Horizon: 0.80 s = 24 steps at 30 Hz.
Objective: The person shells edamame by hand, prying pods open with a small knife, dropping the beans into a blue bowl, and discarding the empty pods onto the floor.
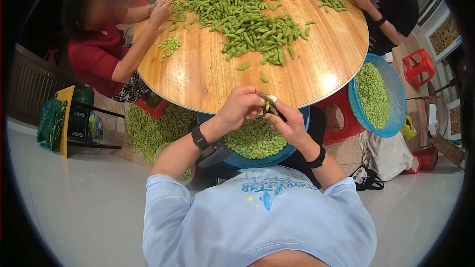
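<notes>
Over the near edge of the round wooden table (198,76), my left hand (241,106) and my right hand (288,121) meet, fingers closed around a bean pod (268,106). The pod looks dark and partly hidden by the fingers. Directly beneath them, a blue basin (232,157) holds shelled green beans (255,138). A large heap of green pods (247,10) covers the table's middle and far side. Two loose pods, one of them (264,77) just beyond my hands, lie near the heap.
A person in red (96,52) sits at the left beside a few shelled beans (170,45). Another person in black (396,7) is at the far right. A blue basket (400,100) of beans, red stools (419,67) and floor pods (143,128) surround the table.
</notes>
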Each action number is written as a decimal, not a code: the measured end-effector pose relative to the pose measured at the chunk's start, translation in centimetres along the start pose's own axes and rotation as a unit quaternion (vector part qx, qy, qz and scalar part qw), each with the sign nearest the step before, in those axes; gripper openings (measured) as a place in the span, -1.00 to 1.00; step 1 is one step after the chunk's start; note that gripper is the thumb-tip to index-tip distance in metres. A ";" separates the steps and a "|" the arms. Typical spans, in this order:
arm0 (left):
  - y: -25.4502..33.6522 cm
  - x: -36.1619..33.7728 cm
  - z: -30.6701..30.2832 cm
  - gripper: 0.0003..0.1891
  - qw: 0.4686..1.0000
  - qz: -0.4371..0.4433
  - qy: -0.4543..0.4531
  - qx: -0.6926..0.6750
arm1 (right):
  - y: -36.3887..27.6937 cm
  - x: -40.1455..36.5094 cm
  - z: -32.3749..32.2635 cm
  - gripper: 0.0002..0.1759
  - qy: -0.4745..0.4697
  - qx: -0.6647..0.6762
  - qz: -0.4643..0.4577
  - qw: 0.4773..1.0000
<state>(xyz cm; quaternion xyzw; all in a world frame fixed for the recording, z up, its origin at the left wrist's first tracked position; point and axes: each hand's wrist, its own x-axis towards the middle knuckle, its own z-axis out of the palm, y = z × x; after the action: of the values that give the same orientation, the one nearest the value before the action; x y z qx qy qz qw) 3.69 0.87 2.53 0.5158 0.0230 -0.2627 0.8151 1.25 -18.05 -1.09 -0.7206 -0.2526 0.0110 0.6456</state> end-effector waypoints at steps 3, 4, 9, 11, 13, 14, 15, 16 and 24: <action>-0.4 -0.4 0.0 -0.97 0.998 0.029 0.000 0.051 | 0.4 -0.4 0.7 -0.57 0.054 -0.033 -0.066 0.996; -0.7 -0.5 -0.5 -0.96 0.999 -0.016 -0.035 0.025 | 0.4 -0.5 0.7 -0.57 0.053 -0.033 -0.065 0.996; 0.6 -2.9 -0.7 -0.89 0.993 -0.077 -0.044 0.073 | -0.2 -1.3 0.2 -0.70 0.026 -0.101 -0.098 0.990; 2.1 -4.9 -1.5 -0.85 0.855 0.031 -0.106 0.506 | 0.2 -2.3 -0.2 -0.70 0.008 -0.071 -0.080 0.994; 3.5 -6.4 -1.1 -0.84 0.740 0.008 -0.137 0.658 | 0.7 -3.0 -0.6 -0.73 -0.018 -0.032 -0.026 0.999; 4.0 -6.9 -0.9 -0.83 0.597 -0.014 -0.160 0.786 | 0.6 -3.0 -0.5 -0.73 -0.018 -0.031 -0.025 0.999; 4.2 -6.9 -0.6 -0.87 0.564 -0.002 -0.168 0.808 | 0.3 -2.7 -0.6 -0.74 -0.014 -0.009 -0.003 1.000; 4.1 -6.0 -0.6 -0.87 0.563 0.000 -0.165 0.810 | 0.1 -2.3 -0.6 -0.75 -0.010 0.013 0.016 1.000; 2.4 6.5 -2.0 -0.90 0.619 0.341 -0.010 0.707 | 0.2 -1.7 -0.4 -0.77 0.070 0.172 0.138 0.973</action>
<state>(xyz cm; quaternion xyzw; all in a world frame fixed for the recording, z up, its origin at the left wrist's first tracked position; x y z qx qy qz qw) 10.85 0.73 1.54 0.9009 -0.3563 0.0941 0.2294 -0.03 -19.11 -1.71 -0.6253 -0.0987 0.0929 0.7685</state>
